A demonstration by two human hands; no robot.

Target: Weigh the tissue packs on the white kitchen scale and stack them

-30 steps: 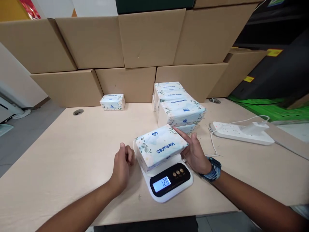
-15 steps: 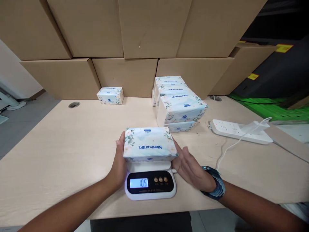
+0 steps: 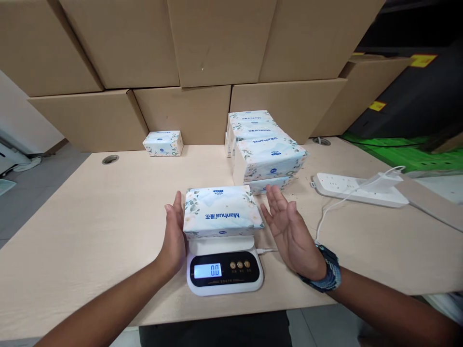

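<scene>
A white tissue pack with a leaf print and blue "Manhua" lettering [image 3: 221, 213] lies on a white kitchen scale [image 3: 224, 267] whose display reads 0.0. My left hand [image 3: 173, 231] stands flat and open at the pack's left end, touching or almost touching it. My right hand [image 3: 289, 231], with a blue watch at the wrist, is open with fingers spread, a short gap to the right of the pack. Neither hand holds anything.
A stack of the same tissue packs [image 3: 265, 154] stands just behind the scale, and a single pack [image 3: 162, 143] lies at the back left. A white power strip with a cable [image 3: 356, 188] lies right. Cardboard boxes [image 3: 213, 43] wall the desk's far edge.
My hands squared the pack on the scale, then let go: the right hand has pulled away and opened. The scale's reading dropped from 128 to 10.5 to 0.0.
</scene>
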